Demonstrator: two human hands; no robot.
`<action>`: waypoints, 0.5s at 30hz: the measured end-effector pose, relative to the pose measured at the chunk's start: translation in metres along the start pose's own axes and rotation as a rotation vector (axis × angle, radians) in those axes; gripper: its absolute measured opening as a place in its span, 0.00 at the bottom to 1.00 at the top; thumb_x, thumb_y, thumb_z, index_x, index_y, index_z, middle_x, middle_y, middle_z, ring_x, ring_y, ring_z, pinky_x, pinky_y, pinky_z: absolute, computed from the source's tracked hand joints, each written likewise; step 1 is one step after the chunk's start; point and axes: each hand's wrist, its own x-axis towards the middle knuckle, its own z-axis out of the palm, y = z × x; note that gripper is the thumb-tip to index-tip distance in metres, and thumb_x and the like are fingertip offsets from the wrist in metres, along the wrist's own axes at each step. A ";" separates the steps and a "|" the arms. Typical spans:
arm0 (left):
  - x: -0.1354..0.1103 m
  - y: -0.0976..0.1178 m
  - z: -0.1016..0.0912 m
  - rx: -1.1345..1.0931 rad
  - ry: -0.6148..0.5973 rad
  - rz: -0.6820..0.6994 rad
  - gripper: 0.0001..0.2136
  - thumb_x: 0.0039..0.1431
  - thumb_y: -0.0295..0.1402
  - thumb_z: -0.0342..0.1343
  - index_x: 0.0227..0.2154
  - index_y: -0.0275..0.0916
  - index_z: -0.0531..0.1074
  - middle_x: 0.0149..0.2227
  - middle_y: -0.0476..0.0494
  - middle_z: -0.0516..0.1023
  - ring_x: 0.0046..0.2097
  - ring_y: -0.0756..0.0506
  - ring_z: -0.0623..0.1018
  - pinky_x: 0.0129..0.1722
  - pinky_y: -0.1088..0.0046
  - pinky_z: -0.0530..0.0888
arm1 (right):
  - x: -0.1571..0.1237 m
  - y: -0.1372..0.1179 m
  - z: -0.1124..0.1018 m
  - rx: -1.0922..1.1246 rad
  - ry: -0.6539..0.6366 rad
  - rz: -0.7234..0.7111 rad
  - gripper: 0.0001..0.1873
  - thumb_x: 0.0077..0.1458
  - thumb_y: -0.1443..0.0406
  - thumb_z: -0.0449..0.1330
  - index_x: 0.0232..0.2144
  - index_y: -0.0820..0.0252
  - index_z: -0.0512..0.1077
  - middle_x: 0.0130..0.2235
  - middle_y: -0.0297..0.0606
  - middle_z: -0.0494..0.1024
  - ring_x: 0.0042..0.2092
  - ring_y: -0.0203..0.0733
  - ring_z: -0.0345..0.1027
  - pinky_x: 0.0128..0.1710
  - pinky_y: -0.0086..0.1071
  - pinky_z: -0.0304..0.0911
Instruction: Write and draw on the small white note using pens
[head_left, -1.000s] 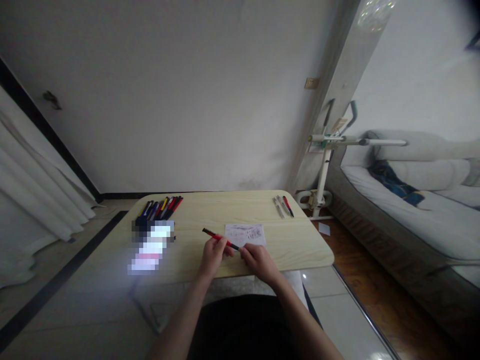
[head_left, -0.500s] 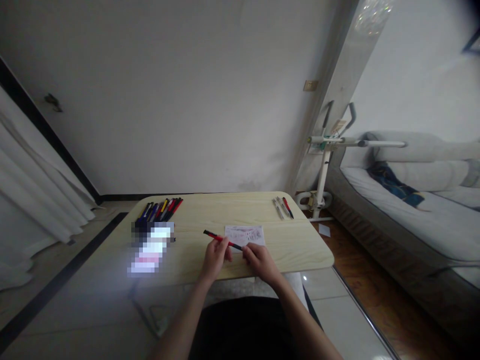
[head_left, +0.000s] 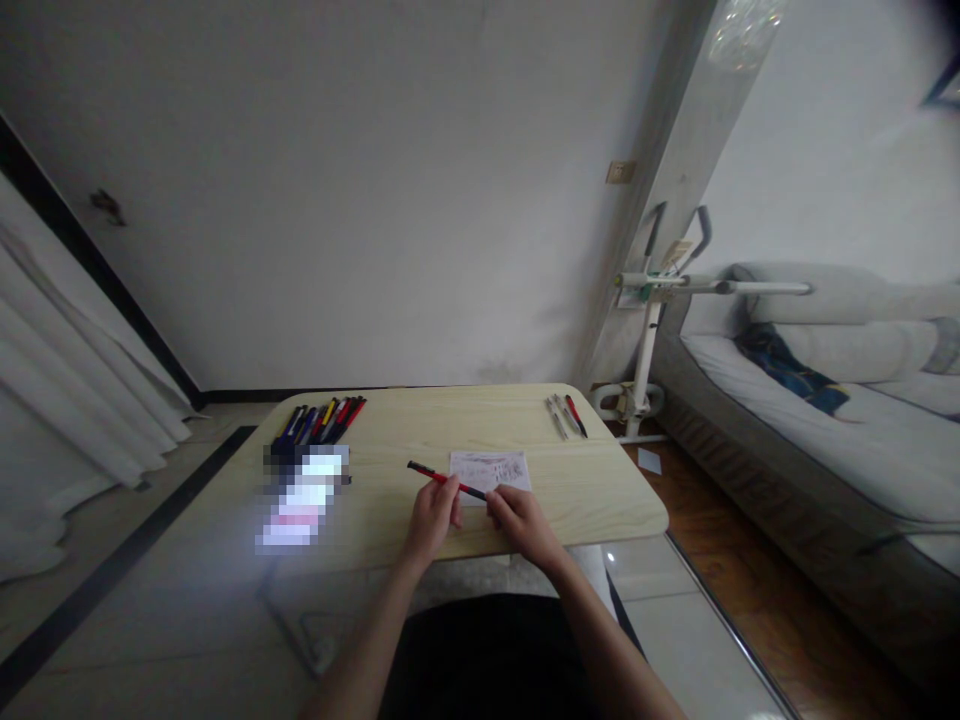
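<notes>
A red pen with black ends lies slanted between both hands just above the near edge of a pale wooden table. My left hand pinches its red middle with closed fingers. My right hand is closed on its black right end. Right behind the pen's tip lies a small white card with printing.
A row of several coloured pens lies at the table's far left, with a blurred-out patch in front of it. Three pens lie at the far right. A white exercise machine and a grey sofa stand to the right.
Both hands and the red pen stayed almost in place; the pen shifted very slightly to the right, toward the card.
</notes>
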 end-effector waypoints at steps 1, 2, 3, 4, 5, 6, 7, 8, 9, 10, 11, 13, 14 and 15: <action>0.000 0.000 0.000 0.013 0.001 0.008 0.20 0.54 0.42 0.44 0.12 0.37 0.61 0.11 0.51 0.64 0.17 0.51 0.66 0.21 0.76 0.64 | 0.000 0.000 0.000 -0.001 0.001 0.001 0.21 0.56 0.56 0.44 0.20 0.62 0.64 0.19 0.32 0.66 0.24 0.32 0.60 0.24 0.24 0.54; 0.000 0.000 -0.001 0.024 0.001 0.011 0.20 0.53 0.42 0.45 0.11 0.37 0.61 0.11 0.50 0.64 0.17 0.51 0.67 0.22 0.76 0.64 | 0.000 0.001 0.000 -0.002 0.002 0.003 0.21 0.56 0.56 0.45 0.20 0.62 0.64 0.19 0.32 0.66 0.24 0.32 0.60 0.24 0.24 0.53; 0.000 0.001 -0.001 0.031 -0.001 0.010 0.20 0.53 0.42 0.45 0.11 0.37 0.61 0.11 0.50 0.64 0.17 0.51 0.67 0.23 0.76 0.64 | 0.000 0.001 0.001 -0.003 0.002 0.005 0.21 0.56 0.56 0.45 0.20 0.62 0.64 0.19 0.32 0.66 0.24 0.32 0.60 0.24 0.24 0.53; 0.000 0.001 -0.001 0.032 -0.006 0.006 0.20 0.53 0.42 0.45 0.10 0.37 0.61 0.11 0.50 0.64 0.17 0.51 0.67 0.23 0.76 0.64 | 0.000 0.002 0.001 -0.005 0.002 0.007 0.21 0.56 0.56 0.45 0.20 0.62 0.64 0.19 0.32 0.66 0.24 0.33 0.60 0.24 0.24 0.53; -0.001 0.002 -0.002 0.029 -0.013 0.002 0.21 0.53 0.42 0.45 0.10 0.37 0.61 0.11 0.50 0.64 0.17 0.51 0.67 0.22 0.76 0.64 | 0.000 0.002 0.001 -0.006 0.004 0.008 0.20 0.56 0.56 0.45 0.20 0.62 0.64 0.19 0.32 0.66 0.24 0.33 0.59 0.24 0.24 0.53; -0.001 0.002 -0.002 0.023 -0.021 0.000 0.21 0.53 0.42 0.44 0.10 0.38 0.61 0.10 0.50 0.64 0.16 0.51 0.66 0.22 0.76 0.64 | 0.001 0.002 0.001 -0.006 0.003 0.008 0.20 0.56 0.57 0.45 0.20 0.62 0.64 0.19 0.32 0.66 0.24 0.32 0.59 0.24 0.24 0.53; -0.001 0.003 -0.002 0.019 -0.028 0.000 0.21 0.53 0.42 0.44 0.09 0.38 0.61 0.10 0.50 0.63 0.16 0.51 0.66 0.22 0.76 0.64 | 0.001 0.002 0.001 -0.006 0.004 0.007 0.20 0.56 0.57 0.45 0.20 0.62 0.64 0.19 0.32 0.66 0.24 0.32 0.59 0.24 0.24 0.53; -0.001 0.003 -0.002 0.015 -0.034 0.001 0.22 0.54 0.42 0.44 0.09 0.38 0.61 0.10 0.50 0.63 0.16 0.51 0.66 0.22 0.76 0.64 | 0.001 0.002 0.001 -0.005 0.003 0.006 0.20 0.56 0.57 0.45 0.20 0.62 0.64 0.19 0.32 0.66 0.23 0.32 0.59 0.24 0.24 0.53; -0.001 0.003 -0.002 0.014 -0.037 0.000 0.22 0.54 0.42 0.44 0.08 0.38 0.60 0.10 0.50 0.63 0.16 0.52 0.66 0.22 0.76 0.64 | 0.001 0.002 0.000 -0.005 0.003 0.005 0.20 0.56 0.57 0.45 0.20 0.62 0.64 0.19 0.32 0.66 0.23 0.32 0.59 0.24 0.24 0.53; -0.001 0.004 -0.002 0.015 -0.038 -0.005 0.22 0.54 0.42 0.43 0.08 0.38 0.60 0.10 0.50 0.63 0.16 0.52 0.66 0.22 0.76 0.64 | 0.001 0.002 0.000 -0.005 0.002 0.005 0.20 0.56 0.57 0.45 0.20 0.62 0.65 0.19 0.32 0.66 0.23 0.32 0.59 0.24 0.24 0.53; -0.001 0.004 -0.002 0.016 -0.037 -0.010 0.22 0.54 0.42 0.43 0.08 0.38 0.60 0.10 0.50 0.63 0.16 0.52 0.66 0.22 0.76 0.64 | 0.001 0.001 0.000 -0.006 0.000 0.005 0.20 0.56 0.57 0.45 0.20 0.62 0.65 0.19 0.32 0.66 0.23 0.32 0.59 0.24 0.24 0.54; -0.001 0.004 -0.002 0.015 -0.035 -0.025 0.22 0.54 0.42 0.43 0.08 0.38 0.60 0.09 0.50 0.63 0.15 0.52 0.65 0.22 0.76 0.64 | 0.000 0.000 -0.001 -0.015 -0.003 0.005 0.20 0.56 0.57 0.45 0.20 0.62 0.65 0.19 0.32 0.66 0.24 0.33 0.59 0.24 0.24 0.54; -0.001 0.004 -0.002 0.011 -0.034 -0.031 0.22 0.54 0.42 0.43 0.08 0.38 0.60 0.09 0.50 0.63 0.15 0.51 0.65 0.22 0.76 0.64 | 0.000 0.000 -0.001 -0.020 -0.005 0.005 0.20 0.56 0.57 0.45 0.20 0.62 0.65 0.19 0.32 0.66 0.24 0.33 0.59 0.24 0.24 0.54; -0.001 0.004 -0.002 0.004 -0.029 -0.033 0.22 0.54 0.43 0.43 0.08 0.38 0.61 0.09 0.50 0.63 0.15 0.51 0.65 0.22 0.76 0.64 | 0.000 0.000 -0.001 -0.023 -0.003 0.004 0.20 0.56 0.57 0.45 0.20 0.62 0.65 0.19 0.32 0.66 0.24 0.33 0.60 0.25 0.24 0.54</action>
